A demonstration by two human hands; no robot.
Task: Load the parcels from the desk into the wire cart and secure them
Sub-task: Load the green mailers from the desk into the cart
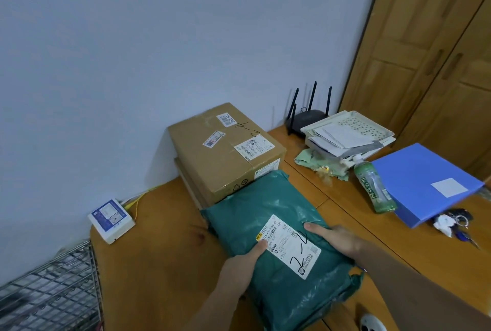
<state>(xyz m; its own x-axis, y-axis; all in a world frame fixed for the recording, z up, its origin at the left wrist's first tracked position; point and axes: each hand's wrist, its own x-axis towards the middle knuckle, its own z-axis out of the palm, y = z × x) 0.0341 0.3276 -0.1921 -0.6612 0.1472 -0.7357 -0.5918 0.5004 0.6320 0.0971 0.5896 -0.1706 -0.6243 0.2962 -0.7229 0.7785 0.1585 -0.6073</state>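
Parcel in hand is the green mailer bag (pixel 276 240), lying flat on the desk (pixel 164 224), near edge toward the person. Left hand (pixel 239 264) grips its left edge, thumb laid on top at the white shipping label (pixel 289 245), fingers apparently under the edge (hidden). Right hand (pixel 337 240) grips the right edge, thumb on top pointing inward. So both hands hold it, one per long side.

Long axis runs from near-right to far-left, far end touching the cardboard box (pixel 225 150). That box sits on a second, flatter box (pixel 191 190), only its edge visible, both against the wall.

Key relation: wire cart (pixel 53 291) is down-left of the desk, below desk level, just past the left desk corner. Left hand is the nearer one. My read: the bag gets lifted and swung left and down, left hand leading. Soft bag, likely sags between the grips.

In the way: white junction box (pixel 111 220) with yellow cables on the desk's left corner, close to the swing path. Bag probably needs to clear it.

Right side, away from the path: green-label bottle (pixel 374 187) lying down, blue folder (pixel 425 182), keys (pixel 454 224), paper tray (pixel 350 131), router (pixel 308 115), crumpled green cloth (pixel 310 158).

Boxes not yet loaded; nothing secured.
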